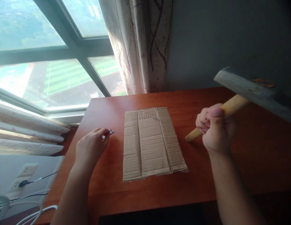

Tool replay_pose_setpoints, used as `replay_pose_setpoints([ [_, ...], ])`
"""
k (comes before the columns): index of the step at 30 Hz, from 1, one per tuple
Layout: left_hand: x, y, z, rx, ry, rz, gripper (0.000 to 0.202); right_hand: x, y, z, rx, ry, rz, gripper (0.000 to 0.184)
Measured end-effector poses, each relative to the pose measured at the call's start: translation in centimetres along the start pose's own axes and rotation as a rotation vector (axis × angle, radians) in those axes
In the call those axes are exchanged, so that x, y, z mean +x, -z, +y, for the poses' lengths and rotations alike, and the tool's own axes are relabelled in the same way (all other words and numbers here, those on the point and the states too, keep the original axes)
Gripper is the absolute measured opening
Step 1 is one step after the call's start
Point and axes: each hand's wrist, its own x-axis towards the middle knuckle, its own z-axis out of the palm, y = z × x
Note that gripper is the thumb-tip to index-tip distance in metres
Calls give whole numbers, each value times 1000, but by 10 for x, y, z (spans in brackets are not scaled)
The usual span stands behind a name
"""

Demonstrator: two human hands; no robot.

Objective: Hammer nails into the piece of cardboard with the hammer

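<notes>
My left hand (92, 145) hovers over the left of the desk, its thumb and fingers pinched together. Small black-and-silver striped pieces (111, 132) show at its fingertips, too small to name with certainty. My right hand (217, 128) is wrapped round the wooden handle of a hammer (234, 105), raised above the right of the desk with its grey metal head tilted. Between my hands lies a creased piece of cardboard (152, 143). Near its far edge is a grid of small dark dots (146, 115), with a couple of small shiny pieces (155, 118) at its near right corner.
The reddish-brown wooden desk (107, 175) meets a dark wall (220, 40) at the back. A window (65, 75) and patterned curtains (138, 47) border it on the left. A wall socket (28, 170) with a plug and loose white cables (36, 207) sits at lower left.
</notes>
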Motion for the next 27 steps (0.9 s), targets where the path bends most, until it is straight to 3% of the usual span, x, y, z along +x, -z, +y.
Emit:
replay_pose_setpoints([
  [7,1,-9,-3,61,-19,-32,33,1,0,0,19,6,4,40],
  [22,3,-10,-3,106,-39,-81,34,0,-1,-1,-2,13,8,40],
  [27,3,-6,-3,-117,-27,16,24,1,0,0,-14,-1,19,40],
])
